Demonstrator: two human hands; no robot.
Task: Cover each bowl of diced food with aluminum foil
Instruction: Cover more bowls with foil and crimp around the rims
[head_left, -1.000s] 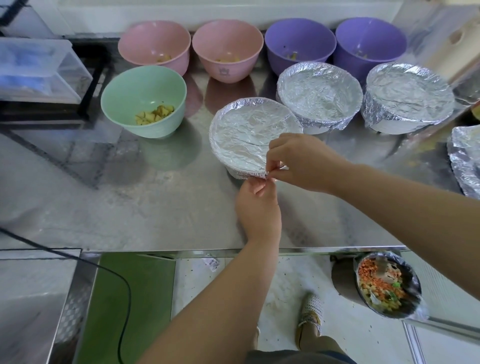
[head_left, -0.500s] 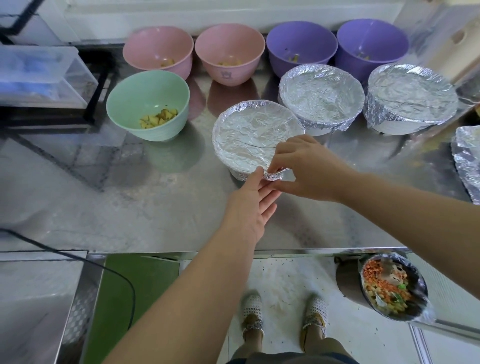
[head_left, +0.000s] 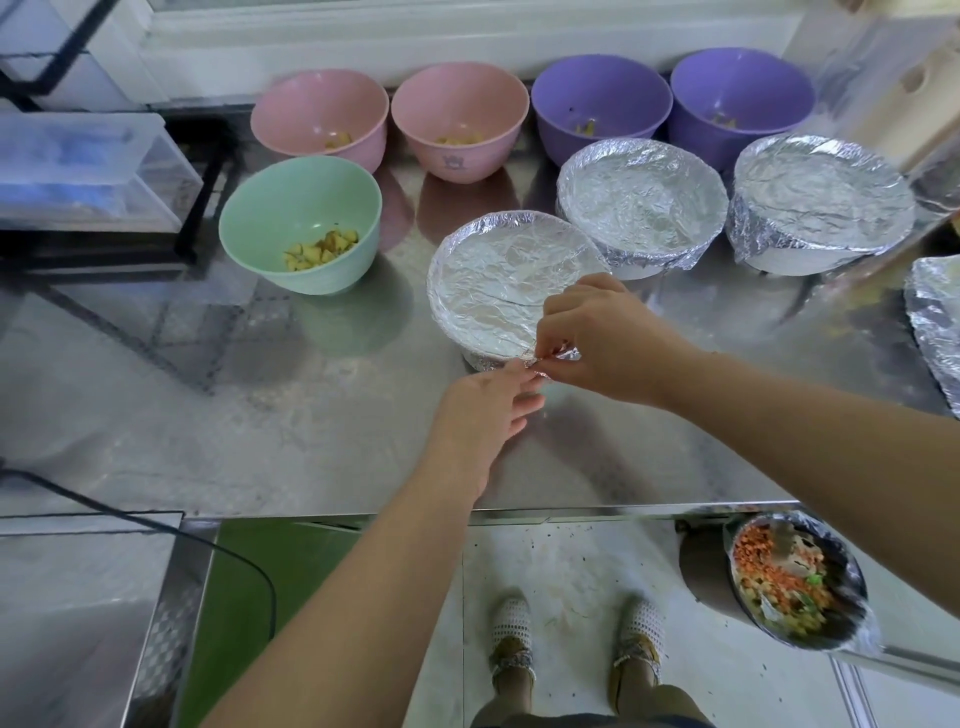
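The green bowl holds diced yellow food, uncovered. The right hand pinches the foil edge of the covered bowl; the left hand touches it with straight fingers.

Nearest bowl foil-capped, foil flap left sticking out at near rim. Two covered bowls set behind-right. Green bowl, pink bowls, purple bowls left uncovered, diced food inside.

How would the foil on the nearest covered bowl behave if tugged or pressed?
Probably thin, floppy yet shape-holding: the foil is crinkled and folded down over the bowl. Likely tears easily: a slit-like line crosses its top. Probably very light: the right hand pinches its edge.
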